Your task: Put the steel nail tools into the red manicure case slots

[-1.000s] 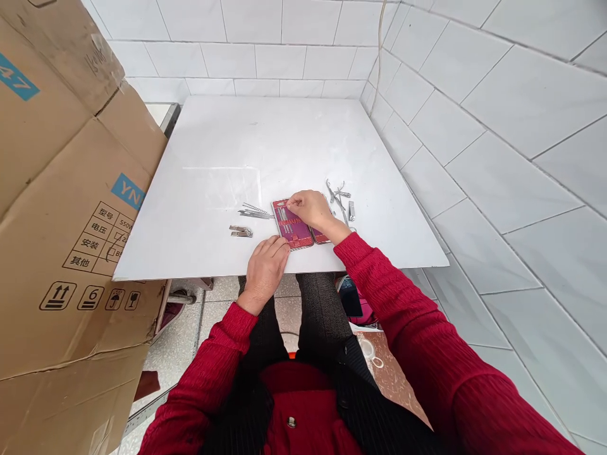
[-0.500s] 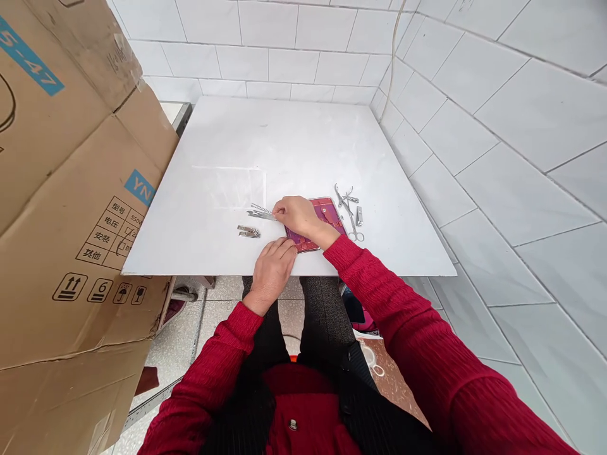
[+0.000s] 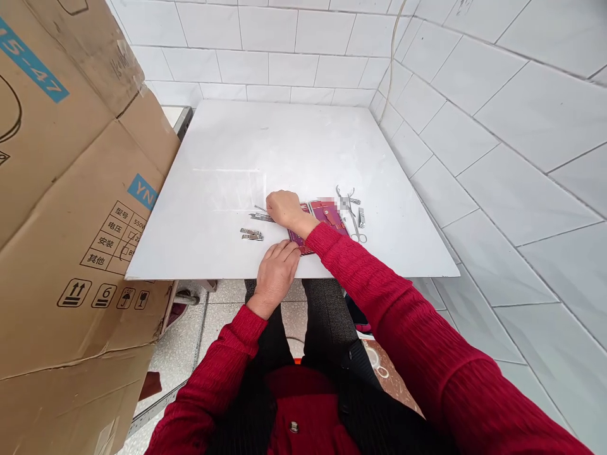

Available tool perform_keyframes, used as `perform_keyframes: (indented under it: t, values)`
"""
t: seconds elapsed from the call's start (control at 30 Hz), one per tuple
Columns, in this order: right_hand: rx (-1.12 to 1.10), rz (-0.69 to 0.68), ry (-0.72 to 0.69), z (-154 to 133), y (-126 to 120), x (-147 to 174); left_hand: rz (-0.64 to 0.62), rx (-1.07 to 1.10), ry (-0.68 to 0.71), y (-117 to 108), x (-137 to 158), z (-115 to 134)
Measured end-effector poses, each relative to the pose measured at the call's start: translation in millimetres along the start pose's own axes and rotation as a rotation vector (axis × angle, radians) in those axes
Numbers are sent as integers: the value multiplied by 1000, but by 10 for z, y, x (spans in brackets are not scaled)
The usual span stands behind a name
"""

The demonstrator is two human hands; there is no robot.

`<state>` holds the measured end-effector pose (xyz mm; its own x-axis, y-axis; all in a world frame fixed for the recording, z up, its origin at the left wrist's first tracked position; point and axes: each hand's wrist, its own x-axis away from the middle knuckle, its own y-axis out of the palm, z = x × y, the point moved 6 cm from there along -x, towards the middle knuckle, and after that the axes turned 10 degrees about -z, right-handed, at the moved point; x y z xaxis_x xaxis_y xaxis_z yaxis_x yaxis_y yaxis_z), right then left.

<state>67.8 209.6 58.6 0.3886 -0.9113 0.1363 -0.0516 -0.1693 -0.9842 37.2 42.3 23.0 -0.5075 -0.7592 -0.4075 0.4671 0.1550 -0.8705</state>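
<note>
My right hand (image 3: 284, 208) is curled closed above the left side of an open manicure case (image 3: 329, 215) with a red and purple lining. Its fingertips face away, so what they hold, if anything, is hidden. Slim metal manicure tools (image 3: 260, 217) stick out to the left from beneath that hand. My left hand (image 3: 277, 268) lies with fingers stretched forward, fingertips on the case's near left edge. Nail clippers (image 3: 251, 234) rest just left of it. Right of the case lie small scissors (image 3: 356, 230), cuticle nippers (image 3: 344, 194) and another nail clipper (image 3: 361, 217).
The white table (image 3: 227, 139) meets tiled walls at the back and right. A large cardboard box (image 3: 109, 183) stands against its left side. A thin cable (image 3: 392, 57) runs down the corner. A clear sheet-like outline (image 3: 232, 189) shows on the tabletop.
My right hand has shifted left and turned over, its fingertips now out of sight, uncovering more of the case. My left hand stays at the case's edge. The view has shifted slightly.
</note>
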Motion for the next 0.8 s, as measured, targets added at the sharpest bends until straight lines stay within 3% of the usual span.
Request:
perform_keyframes:
  t: [0.23,0.5,0.63,0.73,0.8]
  values:
    - [146,-122,-19,-130,-78,34,34,-10,1,2,3,-9]
    - [251,-84,-180,-269,-61,154,48,-7,-4,19,14,-27]
    - [139,-54,-84,-133,-98,131,21,9,0,18,4,-34]
    - [-57,3,42,126,-178,158,14,10,19,20,0,-33]
    - [-224,43,31,308,-223,198,57,-17,7,3,-14,-60]
